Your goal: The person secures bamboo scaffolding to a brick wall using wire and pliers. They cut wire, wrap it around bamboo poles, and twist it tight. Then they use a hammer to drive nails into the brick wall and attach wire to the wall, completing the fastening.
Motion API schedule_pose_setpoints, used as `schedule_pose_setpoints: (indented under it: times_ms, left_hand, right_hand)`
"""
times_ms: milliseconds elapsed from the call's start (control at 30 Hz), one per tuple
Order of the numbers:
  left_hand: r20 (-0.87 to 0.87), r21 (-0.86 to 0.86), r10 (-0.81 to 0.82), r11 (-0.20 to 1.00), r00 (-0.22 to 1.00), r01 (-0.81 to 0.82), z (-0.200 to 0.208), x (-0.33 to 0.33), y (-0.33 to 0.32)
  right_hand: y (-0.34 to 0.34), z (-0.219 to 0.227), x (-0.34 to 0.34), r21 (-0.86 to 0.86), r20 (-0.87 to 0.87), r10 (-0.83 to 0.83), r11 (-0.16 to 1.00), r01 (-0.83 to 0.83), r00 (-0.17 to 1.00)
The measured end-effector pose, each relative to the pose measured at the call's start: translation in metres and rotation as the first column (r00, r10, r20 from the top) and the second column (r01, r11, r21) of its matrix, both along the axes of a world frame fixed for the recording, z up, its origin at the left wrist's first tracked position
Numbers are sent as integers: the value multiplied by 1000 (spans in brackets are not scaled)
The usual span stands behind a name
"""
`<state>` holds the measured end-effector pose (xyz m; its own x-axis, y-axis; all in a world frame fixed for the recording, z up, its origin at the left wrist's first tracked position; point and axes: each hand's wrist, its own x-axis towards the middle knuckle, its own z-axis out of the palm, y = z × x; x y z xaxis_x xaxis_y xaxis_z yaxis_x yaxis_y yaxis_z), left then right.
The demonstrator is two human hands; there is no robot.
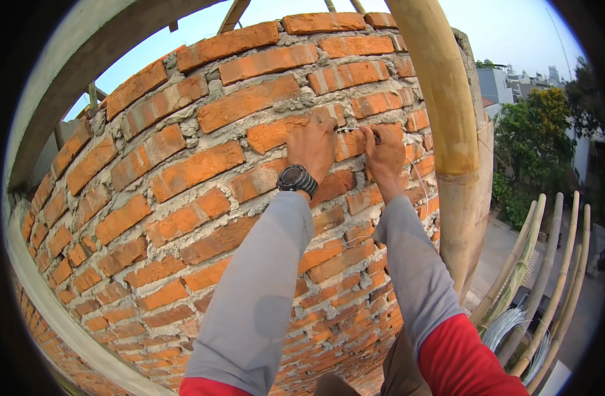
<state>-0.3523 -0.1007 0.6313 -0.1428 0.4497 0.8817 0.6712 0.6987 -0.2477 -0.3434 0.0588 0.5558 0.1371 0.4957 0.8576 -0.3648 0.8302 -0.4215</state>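
Observation:
Both my hands are up against a brick wall (195,168) with rough grey mortar joints. My left hand (310,150), with a dark watch (296,178) on its wrist, is closed, its fingertips turned toward the wall. Just to its right, my right hand (384,157) is closed in a pinch. A small, shiny, thin piece (347,130) bridges the gap between the fingertips; its kind is too small to tell. Thin pale wire (419,177) curves down beside my right hand. What each hand grips is mostly hidden by the fingers.
A thick bamboo pole (442,112) rises close to my right hand. Several more bamboo poles (559,277) and a coil of wire (504,328) are at the lower right, above a street. A concrete beam (35,119) borders the wall on the left.

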Motion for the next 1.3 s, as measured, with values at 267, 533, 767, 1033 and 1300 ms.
schedule_pose_setpoints:
  times_ms: [267, 533, 767, 1033, 1300]
  left_hand:
    - [37, 32, -100, 995, 994, 99, -4, 0, 13]
    - [-97, -25, -50, 999, 994, 48, 0, -8, 11]
    - [33, 73, 86, 993, 996, -88, -4, 4, 28]
    - [357, 397, -262, 911, 897, 108, -26, 13, 30]
    - [540, 307, -155, 951, 827, -22, -15, 21, 25]
  right_hand:
    - [8, -13, 8, -32, 79, -71, 997, 73, 994]
    - [6, -11, 5, -6, -18, -132, 991, 132, 991]
    - [-7, -18, 6, -84, 156, -113, 988, 127, 981]
    - [-78, -62, -2, -229, -118, 344, 903, -363, 931]
    - [-110, -71, 14, -282, -64, 411, 866, -412, 909]
